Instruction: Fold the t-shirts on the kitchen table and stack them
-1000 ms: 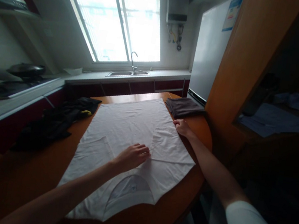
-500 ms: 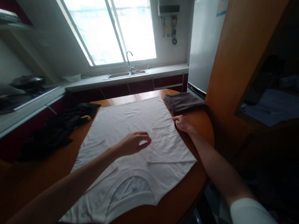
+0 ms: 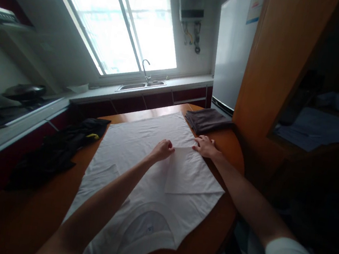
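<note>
A white T-shirt (image 3: 139, 156) lies spread over the brown wooden table, its round collar (image 3: 150, 226) towards me. One sleeve (image 3: 194, 173) is folded inward across the shirt's body on the right. At the inner upper corner of that sleeve, my left hand (image 3: 163, 149) is closed, pinching the cloth. My right hand (image 3: 205, 146) rests at the shirt's right edge, fingers spread on the fabric beside the fold. My left forearm hides part of the shirt's left side.
A folded dark grey garment (image 3: 207, 119) lies at the table's far right. Black clothing (image 3: 54, 148) with a yellow patch hangs over the left edge. Beyond the wooden table (image 3: 233, 149) are a counter with a sink (image 3: 140, 85), a stove pan (image 3: 25, 90) and a fridge (image 3: 234, 47).
My left hand has moved up and right and closed on the sleeve's corner. My right hand has gone from gripping the shirt's edge to resting with spread fingers. The sleeve looks smoother.
</note>
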`<state>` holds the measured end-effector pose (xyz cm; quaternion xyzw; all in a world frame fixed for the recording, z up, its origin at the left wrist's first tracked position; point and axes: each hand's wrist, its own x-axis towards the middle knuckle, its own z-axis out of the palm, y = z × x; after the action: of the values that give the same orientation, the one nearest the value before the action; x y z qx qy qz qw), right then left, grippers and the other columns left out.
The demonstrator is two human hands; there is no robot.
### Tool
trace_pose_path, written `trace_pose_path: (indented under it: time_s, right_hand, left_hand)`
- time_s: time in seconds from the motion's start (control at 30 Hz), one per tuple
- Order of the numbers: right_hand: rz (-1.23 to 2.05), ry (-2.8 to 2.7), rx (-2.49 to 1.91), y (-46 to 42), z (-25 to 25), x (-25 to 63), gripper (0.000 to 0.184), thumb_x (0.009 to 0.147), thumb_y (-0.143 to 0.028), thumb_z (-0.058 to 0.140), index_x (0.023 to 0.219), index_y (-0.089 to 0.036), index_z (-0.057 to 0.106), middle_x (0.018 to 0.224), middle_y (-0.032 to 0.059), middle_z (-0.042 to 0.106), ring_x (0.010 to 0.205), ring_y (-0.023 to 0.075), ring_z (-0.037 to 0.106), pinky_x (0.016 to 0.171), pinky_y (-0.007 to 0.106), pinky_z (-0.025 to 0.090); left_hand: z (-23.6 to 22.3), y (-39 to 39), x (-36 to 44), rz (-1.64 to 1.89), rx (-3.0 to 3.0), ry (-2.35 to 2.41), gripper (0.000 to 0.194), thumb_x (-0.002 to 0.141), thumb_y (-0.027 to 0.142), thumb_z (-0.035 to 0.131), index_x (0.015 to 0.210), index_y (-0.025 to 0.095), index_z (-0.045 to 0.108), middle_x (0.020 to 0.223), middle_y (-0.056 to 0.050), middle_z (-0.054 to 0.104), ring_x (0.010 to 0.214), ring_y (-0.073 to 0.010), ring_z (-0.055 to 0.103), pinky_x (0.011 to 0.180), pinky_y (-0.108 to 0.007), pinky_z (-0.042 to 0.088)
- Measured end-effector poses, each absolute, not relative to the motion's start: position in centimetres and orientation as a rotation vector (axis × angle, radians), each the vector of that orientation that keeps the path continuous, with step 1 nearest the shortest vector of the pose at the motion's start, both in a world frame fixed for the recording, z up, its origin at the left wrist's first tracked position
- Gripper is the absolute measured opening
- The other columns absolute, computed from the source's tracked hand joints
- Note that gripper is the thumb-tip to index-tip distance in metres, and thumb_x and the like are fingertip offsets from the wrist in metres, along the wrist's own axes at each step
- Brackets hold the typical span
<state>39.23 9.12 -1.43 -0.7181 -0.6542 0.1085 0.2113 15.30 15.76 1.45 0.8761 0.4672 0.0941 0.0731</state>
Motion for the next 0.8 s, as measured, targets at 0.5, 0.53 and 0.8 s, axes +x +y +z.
trace_pose_path:
  time_s: [0.5,0.53,0.8]
  right_hand:
    - [0.080,-1.846,-1.856,7.4,-1.0,37.4,0.054,0.098,-0.018,0.028,0.146,-0.012,0.051,0.153,0.0122,0.049,0.143,0.0193,0.042,0.120,0.034,0.029]
    - [0.102,-1.917,-1.866,7.0,-1.3,36.5,0.057,0.097,-0.020,0.029,0.151,-0.010,0.045,0.158,0.0127,0.041,0.147,0.0203,0.035,0.123,0.037,0.025]
    - [0.213,-2.065,-2.053,4.9,-3.0,34.0,0.073,0.104,-0.054,0.020,0.162,-0.010,0.022,0.168,0.0120,0.011,0.157,0.0243,0.007,0.125,0.053,0.006]
  left_hand:
    - [-0.1,10.5,15.0,0.262,2.886,0.837,0.047,0.103,0.029,0.038,0.148,0.020,0.047,0.161,-0.009,0.039,0.150,-0.0269,0.033,0.122,-0.048,0.028]
    - [-0.5,10.2,15.0,0.216,2.874,0.836,0.049,0.104,0.031,0.035,0.152,0.021,0.043,0.163,-0.008,0.034,0.152,-0.0272,0.027,0.123,-0.051,0.024]
    - [-2.1,10.4,14.7,0.225,2.830,0.844,0.055,0.104,0.034,0.030,0.157,0.020,0.036,0.166,-0.008,0.027,0.155,-0.0239,0.019,0.126,-0.050,0.016]
